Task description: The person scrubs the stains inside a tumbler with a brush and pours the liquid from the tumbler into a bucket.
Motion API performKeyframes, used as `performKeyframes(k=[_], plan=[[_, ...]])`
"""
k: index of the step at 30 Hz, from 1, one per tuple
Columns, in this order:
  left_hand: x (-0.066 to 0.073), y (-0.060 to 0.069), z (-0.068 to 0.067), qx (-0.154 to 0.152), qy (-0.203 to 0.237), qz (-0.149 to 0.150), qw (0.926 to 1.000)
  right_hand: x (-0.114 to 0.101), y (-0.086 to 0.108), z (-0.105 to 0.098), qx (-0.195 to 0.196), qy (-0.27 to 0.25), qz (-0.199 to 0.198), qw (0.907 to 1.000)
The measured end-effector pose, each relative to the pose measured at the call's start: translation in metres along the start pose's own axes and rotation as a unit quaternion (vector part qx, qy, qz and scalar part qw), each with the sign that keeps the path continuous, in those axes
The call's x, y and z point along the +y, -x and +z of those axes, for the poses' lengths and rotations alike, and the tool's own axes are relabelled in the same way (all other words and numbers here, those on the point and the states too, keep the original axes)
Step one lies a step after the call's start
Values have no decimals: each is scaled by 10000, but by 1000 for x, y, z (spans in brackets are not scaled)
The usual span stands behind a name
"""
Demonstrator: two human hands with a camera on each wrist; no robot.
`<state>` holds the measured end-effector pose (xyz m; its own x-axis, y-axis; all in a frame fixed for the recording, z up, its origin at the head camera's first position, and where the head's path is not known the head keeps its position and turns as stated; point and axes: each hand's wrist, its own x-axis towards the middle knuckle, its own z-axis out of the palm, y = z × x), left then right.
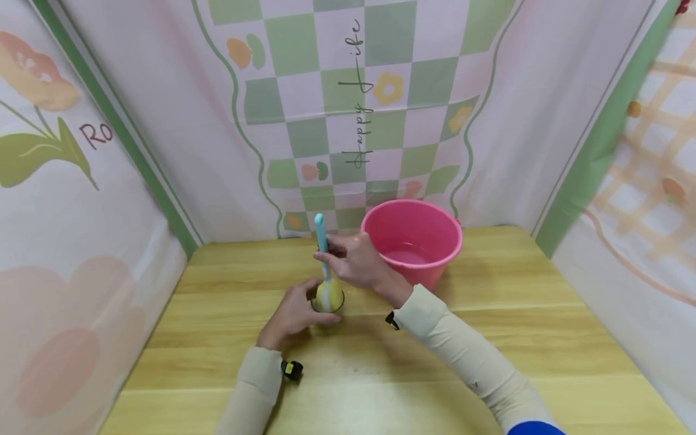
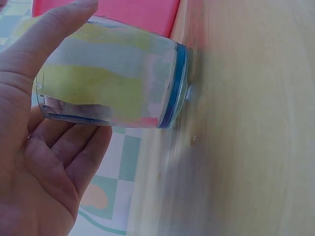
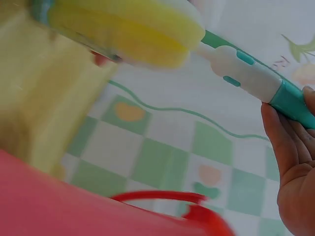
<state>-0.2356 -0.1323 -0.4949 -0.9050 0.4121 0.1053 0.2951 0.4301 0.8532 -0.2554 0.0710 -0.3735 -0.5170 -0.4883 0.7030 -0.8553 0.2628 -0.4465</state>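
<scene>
Nearest, the left hand (image 1: 296, 311) wraps the glass (image 2: 110, 73), fingers bent round one side and thumb along the other, parted only by the glass's width. This steadying grip suits the step, which looks like working a sponge around inside. The glass stands base down at the table (image 1: 462, 393); whether it touches or sits a hair above, I cannot tell. Resting it firmly there would let the left hand resist twisting rather than bear weight. A wet wall could slip, so even pressure is better than a hard squeeze.

In the glass is the sponge (image 1: 328, 295), the yellow head of the brush (image 1: 321, 232). Its upper end shows above the rim, and through the wall its lower end seems to stop short of the blue base band (image 2: 177, 86). Reaching the bottom calls for a straight push down, then turns with the sponge pressed against the wall.

Just above, the right hand (image 1: 353, 260) pinches the teal grip between thumb and fingers, closed to the handle's thickness. Gripping there gives good leverage, but leaning the handle too far could tip the glass.

Beyond, the pink tub (image 1: 413, 225) stands near the right forearm; small strokes would avoid knocking it.
</scene>
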Motion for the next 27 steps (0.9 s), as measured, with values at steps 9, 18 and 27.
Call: performKeyframes(k=[9, 18, 27], plan=[[-2, 0, 1, 12, -44, 0, 10000, -9, -5, -10, 198, -139, 107, 9997], [3, 1, -3, -16, 10, -77, 10000, -12, -10, -14, 158, -137, 169, 9996], [0, 1, -1, 3, -72, 13, 10000, -5, 5, -1, -142, -316, 617, 9975]])
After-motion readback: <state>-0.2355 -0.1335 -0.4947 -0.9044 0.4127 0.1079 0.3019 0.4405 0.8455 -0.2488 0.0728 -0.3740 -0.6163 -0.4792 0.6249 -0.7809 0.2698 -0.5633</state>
